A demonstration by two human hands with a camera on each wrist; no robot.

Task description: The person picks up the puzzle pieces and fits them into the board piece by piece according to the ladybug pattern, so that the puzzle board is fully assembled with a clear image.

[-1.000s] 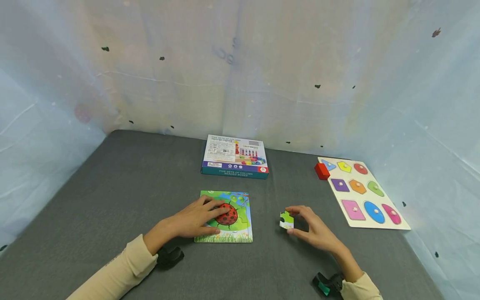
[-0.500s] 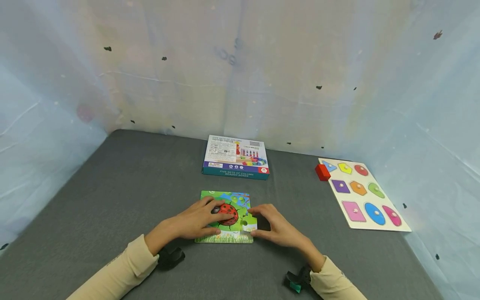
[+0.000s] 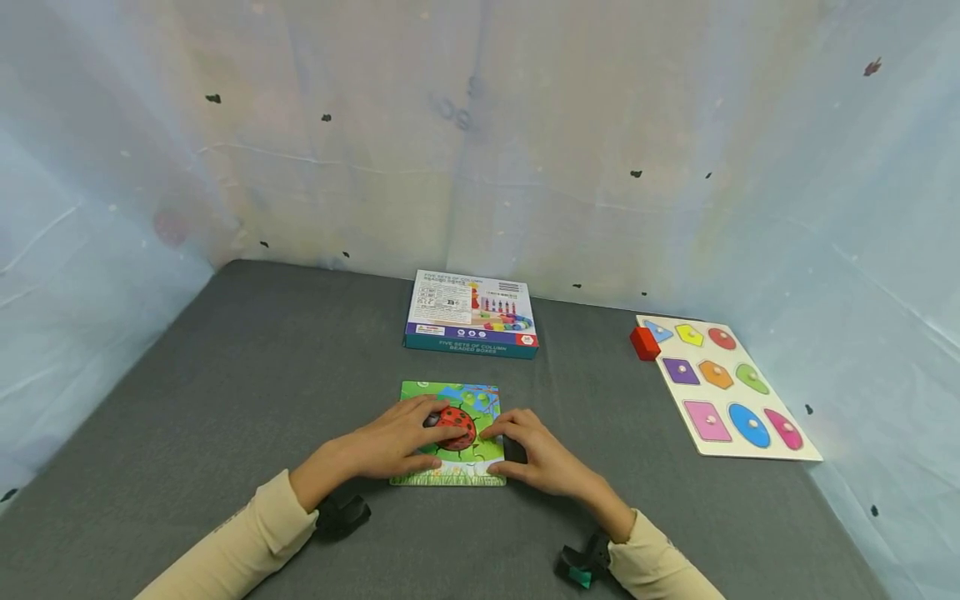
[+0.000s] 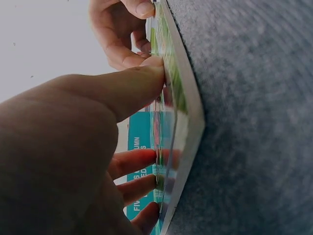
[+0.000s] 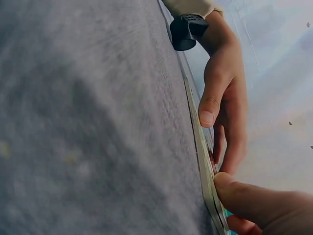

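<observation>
A square ladybug jigsaw puzzle [image 3: 450, 477] lies flat on the grey cloth. My left hand [image 3: 393, 437] rests on its left side, fingers spread over the ladybug and thumb near the lower edge. From the right, my right hand [image 3: 543, 458] pinches a green-and-white puzzle piece [image 3: 492, 452] between index finger and thumb, at the puzzle's right edge. The piece sits within the picture, partly covered by those fingers. In the left wrist view, the left thumb [image 4: 142, 83] presses the board's surface. The right thumb [image 5: 239, 193] touches the board's edge in the right wrist view.
Behind the puzzle lies a flat beaded-toy box [image 3: 468, 312]. To the right, a cream board of knobbed coloured shapes [image 3: 697, 408] has a red block [image 3: 645, 343] at its upper left corner. Pale sheeting [image 3: 480, 167] hangs around the table's back and sides.
The right hand has moved left, bringing the puzzle piece from the cloth's right side to the puzzle's right edge, then into the picture. The left hand has stayed in place.
</observation>
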